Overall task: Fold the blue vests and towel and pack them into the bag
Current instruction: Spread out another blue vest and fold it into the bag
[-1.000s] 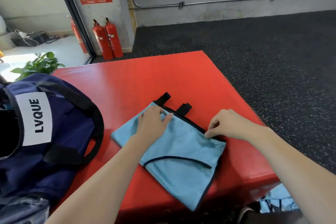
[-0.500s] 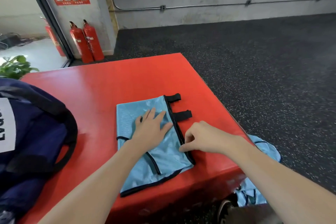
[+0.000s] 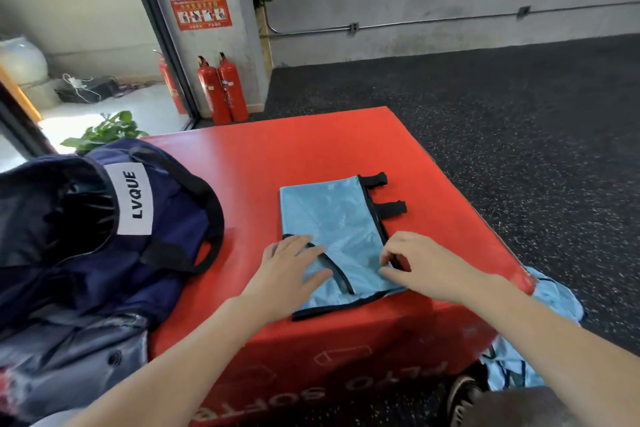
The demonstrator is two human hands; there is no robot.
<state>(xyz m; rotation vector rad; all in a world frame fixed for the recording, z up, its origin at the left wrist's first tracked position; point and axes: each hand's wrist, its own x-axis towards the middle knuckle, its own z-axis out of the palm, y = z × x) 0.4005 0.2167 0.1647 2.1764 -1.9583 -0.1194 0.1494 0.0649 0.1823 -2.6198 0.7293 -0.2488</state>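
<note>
A light blue vest (image 3: 332, 218) with black trim lies folded flat on the red box (image 3: 277, 156), its two black straps sticking out on the right. My left hand (image 3: 291, 270) rests flat on the vest's near left part. My right hand (image 3: 415, 263) pinches the black-trimmed right edge near the front. The dark blue bag (image 3: 104, 239) labelled LVQUE stands open on the left of the box. More light blue cloth (image 3: 540, 333) lies on the floor at the box's right front corner.
Dark speckled flooring (image 3: 502, 135) surrounds the box. Red fire extinguishers (image 3: 223, 94) stand by the grey wall behind. A green plant (image 3: 107, 130) is behind the bag. A dark shoe (image 3: 464, 392) shows at the bottom right.
The vest was turned so its edges run square to me. My left hand slid toward the vest's near left part, and my right hand stays on the right trimmed edge.
</note>
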